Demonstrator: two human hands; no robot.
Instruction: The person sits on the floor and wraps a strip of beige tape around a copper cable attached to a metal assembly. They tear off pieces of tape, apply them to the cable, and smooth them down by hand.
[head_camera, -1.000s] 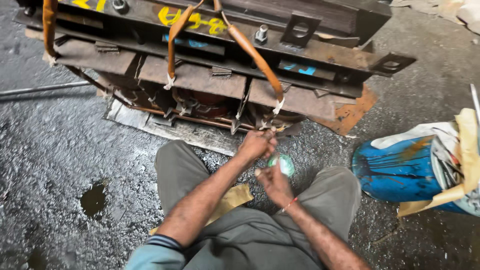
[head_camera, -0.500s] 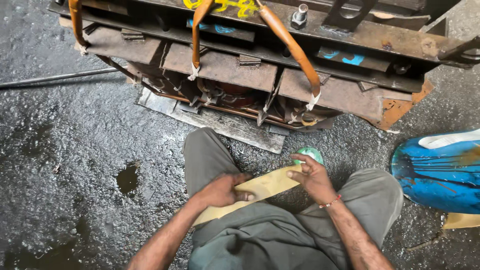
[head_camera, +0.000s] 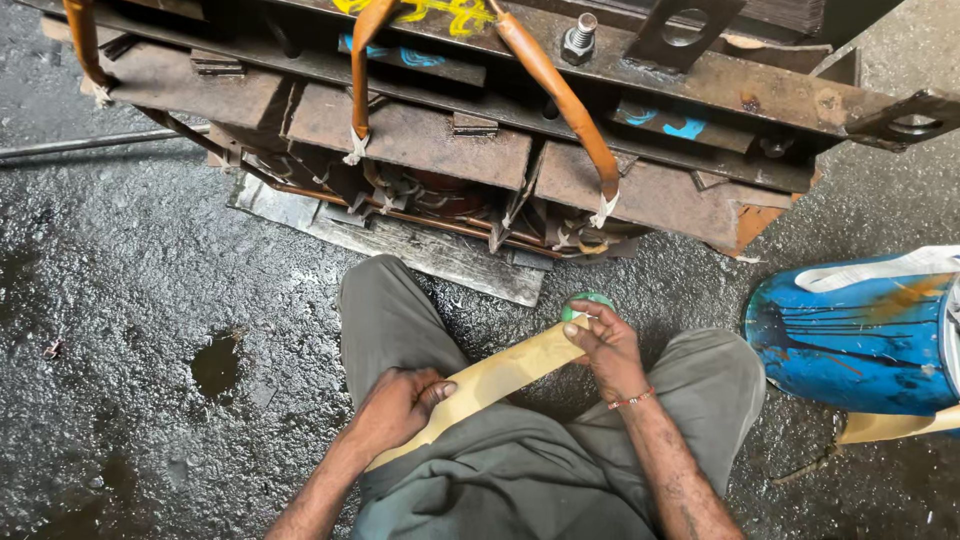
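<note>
Yellowish-tan flat paper strip (head_camera: 488, 380) lies slantwise across the seated person's lap over the grey trousers (head_camera: 480, 480), clamped at both ends; left hand (head_camera: 398, 408) is closed on its lower end, thumb on top, while right hand (head_camera: 606, 345) pinches the upper end, the two hands well apart. Just behind the right hand sits a small green round object (head_camera: 588, 300), partly hidden, on the wet dark floor (head_camera: 130, 300); beyond stands a rusty steel transformer core (head_camera: 420, 130) with orange-sleeved leads (head_camera: 560, 90) on a wooden plank (head_camera: 400, 240); a blue paint-streaked drum (head_camera: 860, 335) lies to the right.
</note>
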